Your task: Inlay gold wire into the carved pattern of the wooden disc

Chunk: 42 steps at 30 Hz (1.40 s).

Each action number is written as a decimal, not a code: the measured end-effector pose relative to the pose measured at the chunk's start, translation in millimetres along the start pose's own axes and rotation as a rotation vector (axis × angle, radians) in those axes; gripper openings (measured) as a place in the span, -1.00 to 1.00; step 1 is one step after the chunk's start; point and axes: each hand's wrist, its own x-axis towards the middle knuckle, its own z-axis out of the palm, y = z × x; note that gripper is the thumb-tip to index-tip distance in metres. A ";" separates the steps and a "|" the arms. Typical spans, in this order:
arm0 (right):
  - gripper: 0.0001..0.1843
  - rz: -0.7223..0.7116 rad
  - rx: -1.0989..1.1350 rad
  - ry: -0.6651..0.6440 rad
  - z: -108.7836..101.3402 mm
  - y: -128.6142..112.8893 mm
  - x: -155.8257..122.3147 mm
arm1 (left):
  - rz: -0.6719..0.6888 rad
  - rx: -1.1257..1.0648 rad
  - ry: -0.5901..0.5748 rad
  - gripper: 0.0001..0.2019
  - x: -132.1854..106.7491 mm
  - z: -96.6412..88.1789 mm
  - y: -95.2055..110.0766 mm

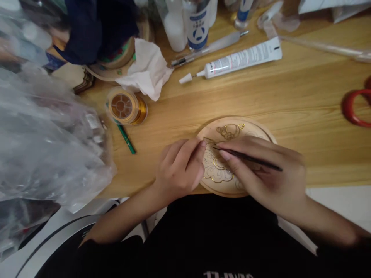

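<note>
A round wooden board lies near the table's front edge, carrying a flower drawn in thin lines, partly outlined in gold wire. Dark tweezers are in my right hand, closed around them, with the tips low over the upper part of the flower. At the board's left edge, my left hand has thumb and forefinger pinched together close to the tweezer tips. Whatever sits in that pinch is too small to make out. My right hand hides the board's right side.
Left of the board stand a spool of gold wire and a green pencil. Behind lie an uncapped glue tube, a pen, a crumpled tissue and bottles. Plastic bags fill the left; red-handled scissors lie right.
</note>
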 end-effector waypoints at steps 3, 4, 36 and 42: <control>-0.74 0.027 -0.005 0.002 5.9 -0.3 1.8 | -0.018 -0.009 0.024 -0.70 -1.6 2.0 0.2; -0.75 0.034 -0.005 0.006 7.2 -0.7 2.4 | -0.024 -0.008 0.034 -0.71 -1.6 2.5 0.4; -0.76 -0.065 -0.163 0.065 18.3 -5.1 1.5 | -0.132 -0.182 0.041 -0.74 0.1 -5.3 -6.3; -0.76 -0.071 -0.204 0.085 22.2 -7.4 -0.3 | -0.096 -0.151 0.054 -0.76 2.7 -4.0 -6.9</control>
